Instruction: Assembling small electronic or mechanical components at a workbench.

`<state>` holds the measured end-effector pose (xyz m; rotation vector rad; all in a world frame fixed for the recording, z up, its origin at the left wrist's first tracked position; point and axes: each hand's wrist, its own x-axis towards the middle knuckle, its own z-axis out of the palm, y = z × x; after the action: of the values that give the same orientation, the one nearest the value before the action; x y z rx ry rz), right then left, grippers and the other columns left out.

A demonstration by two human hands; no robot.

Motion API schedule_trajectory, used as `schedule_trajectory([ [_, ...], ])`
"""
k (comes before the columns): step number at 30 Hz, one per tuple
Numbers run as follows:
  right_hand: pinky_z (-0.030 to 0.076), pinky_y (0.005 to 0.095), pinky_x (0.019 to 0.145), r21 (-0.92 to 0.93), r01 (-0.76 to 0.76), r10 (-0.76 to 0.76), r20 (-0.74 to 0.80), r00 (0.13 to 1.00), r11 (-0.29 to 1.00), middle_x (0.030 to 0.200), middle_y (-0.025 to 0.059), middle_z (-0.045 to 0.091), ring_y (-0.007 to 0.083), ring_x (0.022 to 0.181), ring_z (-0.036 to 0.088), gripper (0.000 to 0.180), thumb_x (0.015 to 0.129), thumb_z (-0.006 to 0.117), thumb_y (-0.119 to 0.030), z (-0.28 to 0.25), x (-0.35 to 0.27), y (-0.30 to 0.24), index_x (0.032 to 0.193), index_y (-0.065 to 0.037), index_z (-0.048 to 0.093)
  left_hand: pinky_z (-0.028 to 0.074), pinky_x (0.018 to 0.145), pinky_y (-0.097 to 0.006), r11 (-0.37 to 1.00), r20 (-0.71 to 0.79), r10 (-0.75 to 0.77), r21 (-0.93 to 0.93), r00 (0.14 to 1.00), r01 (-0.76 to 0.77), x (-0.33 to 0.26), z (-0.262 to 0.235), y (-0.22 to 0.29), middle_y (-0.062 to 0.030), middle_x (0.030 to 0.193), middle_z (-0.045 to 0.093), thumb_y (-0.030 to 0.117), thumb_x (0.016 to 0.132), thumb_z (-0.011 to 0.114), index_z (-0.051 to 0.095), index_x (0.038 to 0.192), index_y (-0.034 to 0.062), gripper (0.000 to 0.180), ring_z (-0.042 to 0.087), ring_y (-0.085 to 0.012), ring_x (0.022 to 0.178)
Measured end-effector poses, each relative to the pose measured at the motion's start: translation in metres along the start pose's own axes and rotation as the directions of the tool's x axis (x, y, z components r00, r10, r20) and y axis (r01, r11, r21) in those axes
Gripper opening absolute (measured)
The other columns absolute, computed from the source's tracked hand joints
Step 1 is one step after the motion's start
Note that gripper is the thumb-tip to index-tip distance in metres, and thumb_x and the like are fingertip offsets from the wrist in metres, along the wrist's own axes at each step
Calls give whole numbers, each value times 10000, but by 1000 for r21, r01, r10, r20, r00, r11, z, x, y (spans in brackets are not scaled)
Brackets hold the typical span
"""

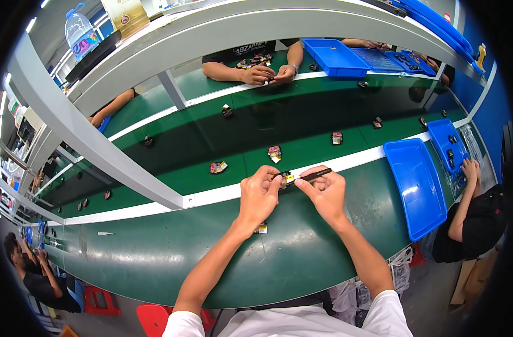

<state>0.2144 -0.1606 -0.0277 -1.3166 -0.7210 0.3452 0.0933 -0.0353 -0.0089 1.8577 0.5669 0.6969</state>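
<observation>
Close to the white rail, my left hand [257,194] pinches a small electronic assembly [289,179] with black wire and a yellow patch. My right hand [327,194] is closed round a slim black tool [315,174] that looks like tweezers. Its narrow end points left and meets or nearly meets the assembly; fingers partly hide the contact. On the green bench, partly behind my left wrist, lies another small assembly [261,228] with a yellow-and-white label.
Past the white rail [211,194], the green conveyor carries several small assemblies, among them a red-and-black one [274,154]. An empty-looking blue tray [416,191] stands at right. A grey post [99,129] rises at left. Co-workers' hands [268,74] work across the belt and at both sides.
</observation>
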Motion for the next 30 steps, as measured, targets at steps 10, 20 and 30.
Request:
schedule_trajectory([
  [10, 237, 192, 428, -257, 179, -176, 36, 984, 949, 700, -2, 705, -26, 476, 349, 114, 801, 809, -4, -3, -1, -3, 876, 8, 725, 446, 439, -254, 1000, -7, 1, -5, 1000, -1, 0, 6, -3, -108, 738, 699, 28, 936, 637, 642, 1012, -77, 130, 608, -117, 499],
  [20, 586, 241, 703, 145, -205, 196, 70, 978, 968, 841, 129, 722, 158, 785, 725, 98, 836, 733, 89, -15, 9, -11, 907, 70, 667, 446, 462, -264, 995, 0, -36, -90, 999, 35, -2, 9, 10, -130, 795, 709, 2, 935, 631, 638, 1002, -67, 97, 609, -112, 535],
  [30, 583, 237, 704, 138, -169, 154, 110, 982, 976, 859, 139, 721, 170, 803, 730, 117, 837, 732, 106, -24, 11, -9, 924, 74, 661, 482, 419, -261, 873, 144, -305, -353, 941, 337, 10, 5, 6, -111, 724, 673, 52, 927, 650, 654, 985, -103, 165, 642, -162, 489],
])
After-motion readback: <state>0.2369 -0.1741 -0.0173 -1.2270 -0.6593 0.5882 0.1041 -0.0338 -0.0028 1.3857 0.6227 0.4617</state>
